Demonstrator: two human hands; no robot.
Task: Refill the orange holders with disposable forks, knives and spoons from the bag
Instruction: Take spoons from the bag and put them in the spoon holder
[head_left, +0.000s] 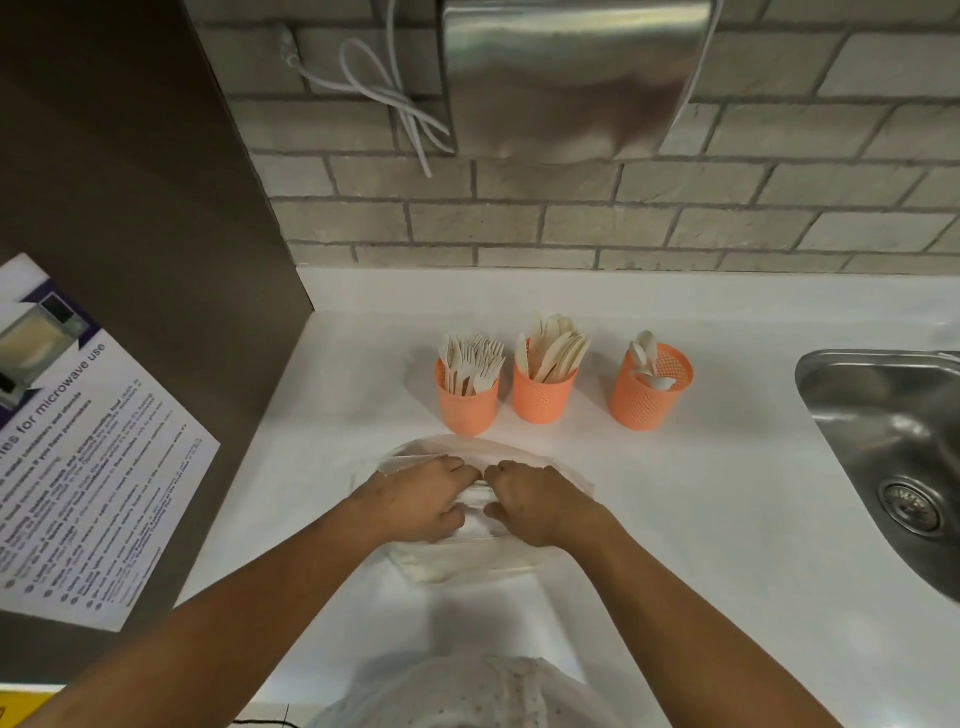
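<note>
Three orange perforated holders stand in a row on the white counter. The left holder (467, 405) is full of pale forks, the middle holder (543, 395) is full of knives, and the right holder (649, 397) has only a few spoons. In front of them lies a clear plastic bag (467, 566) of cutlery. My left hand (421, 499) and my right hand (535, 501) rest side by side on the bag, both pinching its plastic at the top middle. What is inside the bag is mostly hidden under my hands.
A steel sink (893, 447) is set into the counter at the right. A dark appliance side (130, 260) with a microwave-use notice (78, 457) stands at the left. A steel dispenser (571, 78) and a white cable hang on the brick wall behind.
</note>
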